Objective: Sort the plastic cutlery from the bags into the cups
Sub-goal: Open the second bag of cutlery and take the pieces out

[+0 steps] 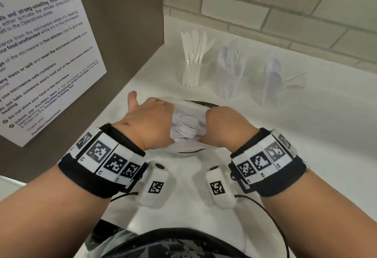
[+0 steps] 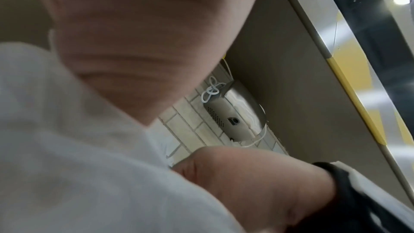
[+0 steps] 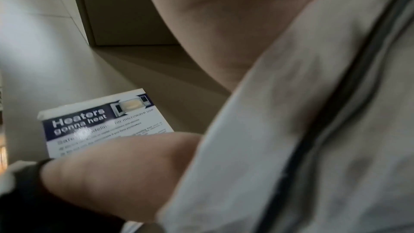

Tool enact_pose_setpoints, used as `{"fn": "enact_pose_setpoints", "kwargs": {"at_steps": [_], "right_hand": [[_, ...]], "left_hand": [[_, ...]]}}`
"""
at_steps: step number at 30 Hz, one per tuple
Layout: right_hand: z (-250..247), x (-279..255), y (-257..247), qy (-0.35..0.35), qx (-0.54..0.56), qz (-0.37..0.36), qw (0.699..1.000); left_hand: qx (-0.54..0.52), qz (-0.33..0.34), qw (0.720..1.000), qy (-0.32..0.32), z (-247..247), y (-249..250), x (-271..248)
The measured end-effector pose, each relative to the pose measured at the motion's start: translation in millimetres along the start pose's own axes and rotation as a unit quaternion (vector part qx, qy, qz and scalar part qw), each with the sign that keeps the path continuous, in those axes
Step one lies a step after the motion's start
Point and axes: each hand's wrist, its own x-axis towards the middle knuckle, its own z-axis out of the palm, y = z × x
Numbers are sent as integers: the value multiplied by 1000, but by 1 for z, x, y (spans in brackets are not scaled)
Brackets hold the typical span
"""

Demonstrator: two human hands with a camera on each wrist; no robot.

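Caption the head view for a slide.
Both hands, left hand and right hand, grip a clear plastic bag of white cutlery before three clear plastic cups.

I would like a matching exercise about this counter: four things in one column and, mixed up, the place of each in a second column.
Things:
1. cup of knives
2. cup of forks
3. cup of spoons
4. bag of cutlery

Places:
A. middle of the row of cups
B. gripped between the left hand and the right hand
C. nearest the brown side panel
D. right end of the row

Pairs: 1-C, 2-A, 3-D, 4-B
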Motion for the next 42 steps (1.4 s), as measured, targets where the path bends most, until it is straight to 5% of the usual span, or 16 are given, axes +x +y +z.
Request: {"fn": "enact_pose_setpoints", "kwargs": {"at_steps": [3, 9, 13, 18, 24, 28, 33, 42], "right_hand": [[5, 0, -4, -12, 0, 8, 1000], [10, 0, -4, -14, 46, -43, 998], [11, 3, -6, 31, -10, -79, 996], [18, 7, -7, 60, -10, -76, 995], [23, 7, -11, 85, 69, -46, 993], [16, 12, -5, 63, 57, -31, 996], [9, 21, -3, 45, 53, 3, 998], [13, 20, -1, 92, 101, -101, 985]], "left_hand": [[-5, 12, 1000, -11, 4, -2, 2], [-180, 77, 980, 27, 17, -17, 14], [-212, 97, 970, 69, 17, -14, 11], [-96, 14, 995, 34, 13, -11, 0], [-174, 46, 982, 65, 17, -11, 4], [-111, 56, 987, 102, 14, -12, -3], [-35, 15, 999, -1, 0, -14, -9], [-52, 37, 998, 25, 11, -14, -14]]}}
